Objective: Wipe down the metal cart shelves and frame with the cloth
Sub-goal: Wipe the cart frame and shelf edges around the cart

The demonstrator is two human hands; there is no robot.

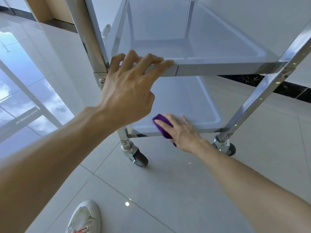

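Observation:
A shiny metal cart stands in front of me on castor wheels. Its middle shelf (210, 70) is at hand height and its bottom shelf (193, 105) lies below. My left hand (129, 88) rests on the middle shelf's front rim near the left post (89, 39), fingers spread over the edge. My right hand (181, 130) lies flat with straight fingers on a purple cloth (162, 125), pressing it onto the bottom shelf's front edge. Most of the cloth is hidden under the hand.
The right front post (269, 84) slants up to the right. Two castors (138, 157) (225, 147) stand on glossy pale floor tiles. My white shoe (84, 217) is at the bottom. A dark skirting strip (286, 88) runs along the wall behind the cart.

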